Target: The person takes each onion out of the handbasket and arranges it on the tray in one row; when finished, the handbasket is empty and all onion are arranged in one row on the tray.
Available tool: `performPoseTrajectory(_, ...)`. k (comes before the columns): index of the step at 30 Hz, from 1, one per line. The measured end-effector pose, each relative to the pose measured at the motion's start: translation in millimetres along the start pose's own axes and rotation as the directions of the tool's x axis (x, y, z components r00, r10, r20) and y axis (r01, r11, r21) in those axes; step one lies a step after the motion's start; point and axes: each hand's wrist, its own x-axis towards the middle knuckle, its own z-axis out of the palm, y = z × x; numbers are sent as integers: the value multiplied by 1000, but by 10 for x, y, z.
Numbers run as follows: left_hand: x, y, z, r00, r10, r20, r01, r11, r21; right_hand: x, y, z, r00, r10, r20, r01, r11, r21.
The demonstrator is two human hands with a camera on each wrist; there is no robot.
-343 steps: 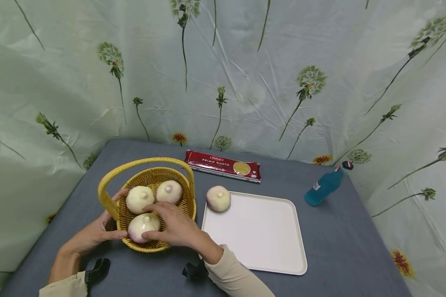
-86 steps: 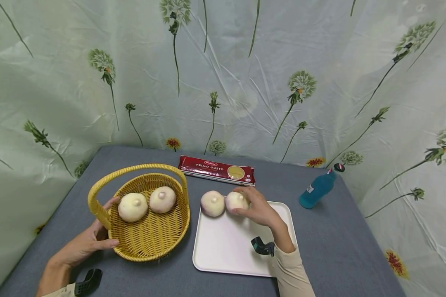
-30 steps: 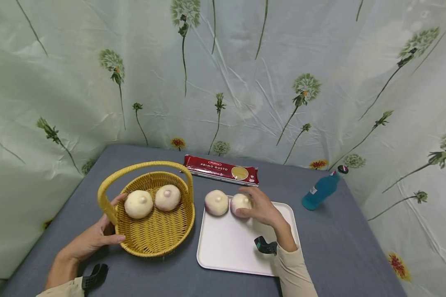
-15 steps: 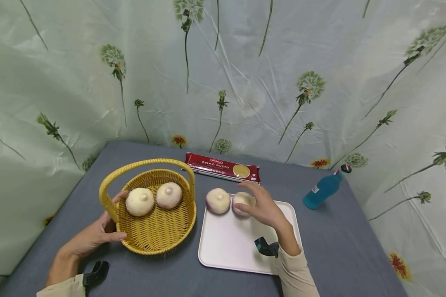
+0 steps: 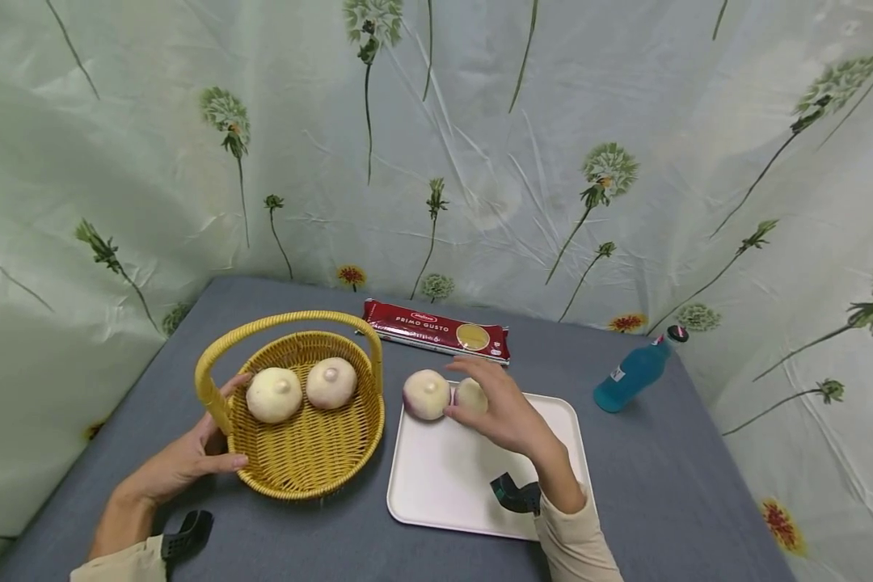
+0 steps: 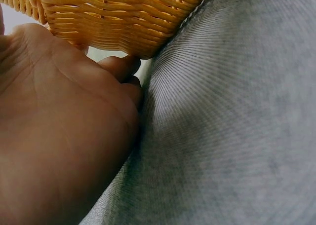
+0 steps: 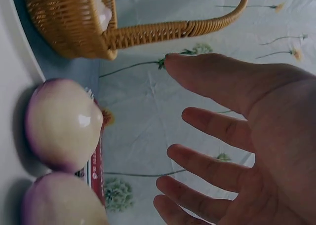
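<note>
My left hand [image 5: 175, 469] holds the side of a yellow wicker basket [image 5: 313, 485], thumb at the front rim and fingers behind the handle's foot. In the left wrist view, fingers [image 6: 118, 67] curl in at the basket's underside. Inside the basket lie two round, white-and-purple turnips [image 5: 273, 395], [image 5: 331, 382]. A white tray [image 5: 451, 477] bears two more at its far left corner: one turnip [image 5: 426, 394] in full view and one turnip [image 5: 471, 395] partly behind my right hand [image 5: 505, 412]. The right wrist view shows that hand with fingers spread, holding nothing, apart from the turnips.
Behind the tray lies a red Primo Gusto pasta packet [image 5: 436, 330]. A blue bottle [image 5: 636, 373] with a dark cap stands right of the tray. Dark grey cloth [image 5: 669, 501] covers the table, and a dandelion-print curtain [image 5: 480, 162] hangs behind.
Since the oldest frame, one turnip has gone from basket to tray. My right hand has let go of it, its fingers spreading and lifting away. The left hand stays at the basket.
</note>
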Motion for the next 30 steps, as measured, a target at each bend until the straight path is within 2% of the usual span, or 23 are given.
performPoseTrajectory(7, 15, -3, 4, 1000, 5, 7, -5, 1000, -6, -13, -127, 27, 1000, -3, 21, 3, 1000, 14)
performPoseTrajectory(19, 12, 0, -11, 1000, 20, 5, -20, 1000, -2, 16, -348, 84, 992, -103, 77, 106, 994, -37)
performPoseTrajectory(30, 9, 3, -3, 1000, 16, 5, -16, 1000, 10, 102, -550, 188, 970, -140, 199, 140, 990, 18)
